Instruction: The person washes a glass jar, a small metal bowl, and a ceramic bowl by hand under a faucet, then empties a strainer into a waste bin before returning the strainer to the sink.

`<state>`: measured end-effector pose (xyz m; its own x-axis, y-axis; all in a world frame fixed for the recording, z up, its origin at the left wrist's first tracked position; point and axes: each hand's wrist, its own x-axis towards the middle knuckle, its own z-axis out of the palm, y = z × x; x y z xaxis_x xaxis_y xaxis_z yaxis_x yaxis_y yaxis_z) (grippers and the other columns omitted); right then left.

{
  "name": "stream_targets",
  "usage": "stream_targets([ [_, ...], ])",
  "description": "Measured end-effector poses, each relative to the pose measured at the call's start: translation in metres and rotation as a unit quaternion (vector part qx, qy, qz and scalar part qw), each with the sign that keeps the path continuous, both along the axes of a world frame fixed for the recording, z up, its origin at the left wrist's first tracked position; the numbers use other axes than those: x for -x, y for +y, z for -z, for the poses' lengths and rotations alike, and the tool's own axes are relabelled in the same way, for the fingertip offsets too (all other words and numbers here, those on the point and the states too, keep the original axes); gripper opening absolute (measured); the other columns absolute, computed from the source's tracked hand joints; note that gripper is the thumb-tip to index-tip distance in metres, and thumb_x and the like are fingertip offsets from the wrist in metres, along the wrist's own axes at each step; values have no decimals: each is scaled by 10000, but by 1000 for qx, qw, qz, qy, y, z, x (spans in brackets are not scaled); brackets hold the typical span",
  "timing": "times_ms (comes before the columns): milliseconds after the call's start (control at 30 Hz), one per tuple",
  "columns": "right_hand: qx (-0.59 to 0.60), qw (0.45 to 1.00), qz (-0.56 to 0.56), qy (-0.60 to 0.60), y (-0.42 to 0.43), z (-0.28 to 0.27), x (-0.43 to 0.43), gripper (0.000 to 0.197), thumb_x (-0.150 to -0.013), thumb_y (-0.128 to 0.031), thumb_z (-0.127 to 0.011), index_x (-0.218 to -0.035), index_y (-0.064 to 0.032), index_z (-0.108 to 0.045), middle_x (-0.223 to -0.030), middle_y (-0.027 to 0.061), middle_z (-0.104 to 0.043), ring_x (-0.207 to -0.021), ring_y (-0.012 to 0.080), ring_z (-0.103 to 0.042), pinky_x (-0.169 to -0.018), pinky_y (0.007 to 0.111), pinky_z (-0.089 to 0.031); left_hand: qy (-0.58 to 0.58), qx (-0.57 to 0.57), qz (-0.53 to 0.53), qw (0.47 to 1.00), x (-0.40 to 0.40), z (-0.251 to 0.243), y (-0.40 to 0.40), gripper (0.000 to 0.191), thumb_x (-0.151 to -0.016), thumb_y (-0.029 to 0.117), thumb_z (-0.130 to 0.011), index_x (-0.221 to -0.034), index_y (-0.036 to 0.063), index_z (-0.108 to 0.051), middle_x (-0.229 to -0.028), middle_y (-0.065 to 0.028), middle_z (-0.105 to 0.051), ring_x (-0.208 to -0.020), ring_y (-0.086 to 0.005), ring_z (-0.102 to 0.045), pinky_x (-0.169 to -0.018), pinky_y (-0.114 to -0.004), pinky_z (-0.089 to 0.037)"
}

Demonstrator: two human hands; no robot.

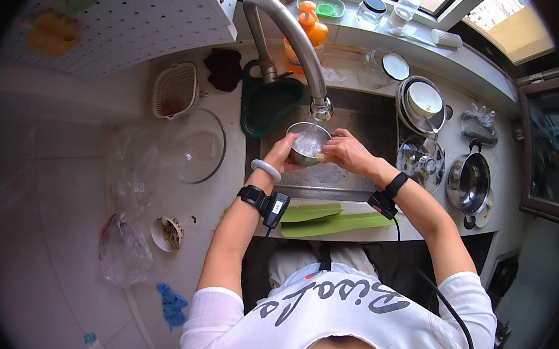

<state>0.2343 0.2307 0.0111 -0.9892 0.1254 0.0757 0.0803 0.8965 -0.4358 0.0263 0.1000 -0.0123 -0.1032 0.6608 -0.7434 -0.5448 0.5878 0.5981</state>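
Over the sink (304, 175), my left hand (283, 155) grips a small round metal bowl (309, 142) by its left side. Water or foam shows white inside the bowl, which sits just below the spout of the curved metal faucet (322, 106). My right hand (350, 152) is at the bowl's right rim, with its fingers closed on a tan fibrous scrubber (320, 157). The scrubber is mostly covered by those fingers, and it touches the bowl's near side.
A dark green drain basket (250, 110) occupies the sink's left corner. Left of it stands a large glass bowl (197, 149). Stacked bowls (407, 123), a glass lid (410, 160) and a steel pot (467, 183) line the right side. Green leaf strips (338, 224) lie along the front edge.
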Motion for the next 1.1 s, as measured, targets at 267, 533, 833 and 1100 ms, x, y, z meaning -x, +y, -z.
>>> stream_targets([
  [267, 644, 744, 175, 0, 14, -5, 22, 294, -1033, -274, -629, -1170, -15, -654, -959, -76, -613, -848, 40, -505, -764, 238, -442, 54, -95, 5, 994, 21, 21, -16, 439, -1063, 461, -489, -1267, 105, -645, -1126, 23, -658, -1039, -95, -568, -977, -296, -424],
  [533, 607, 711, 298, 195, 13, 11, 28, 276, -1040, -187, -591, -1233, -6, -668, -1159, 28, -700, -1008, 113, -638, -917, 267, -499, -58, -234, 21, 970, -4, 3, -16, 267, -1014, 312, -648, -1169, 96, -664, -1053, 66, -656, -964, -57, -563, -914, -249, -437],
  [833, 96, 964, 212, 131, -39, -9, 58, 444, -1031, -256, -516, -1405, -17, -520, -1385, 223, -534, -1314, 411, -486, -1129, 464, -370, 10, -160, -100, 982, -32, -23, -3, 242, -993, 63, -615, -1222, 12, -677, -1084, 13, -679, -963, -57, -583, -878, -224, -466],
  [1100, 139, 960, 220, 106, -47, -5, 65, 447, -1050, -274, -468, -1445, -72, -520, -1451, 219, -494, -1377, 435, -427, -1174, 467, -302, 41, -171, -106, 979, -25, -30, 3, 235, -1010, 87, -620, -1221, -2, -673, -1114, 5, -690, -972, -44, -591, -880, -216, -459],
])
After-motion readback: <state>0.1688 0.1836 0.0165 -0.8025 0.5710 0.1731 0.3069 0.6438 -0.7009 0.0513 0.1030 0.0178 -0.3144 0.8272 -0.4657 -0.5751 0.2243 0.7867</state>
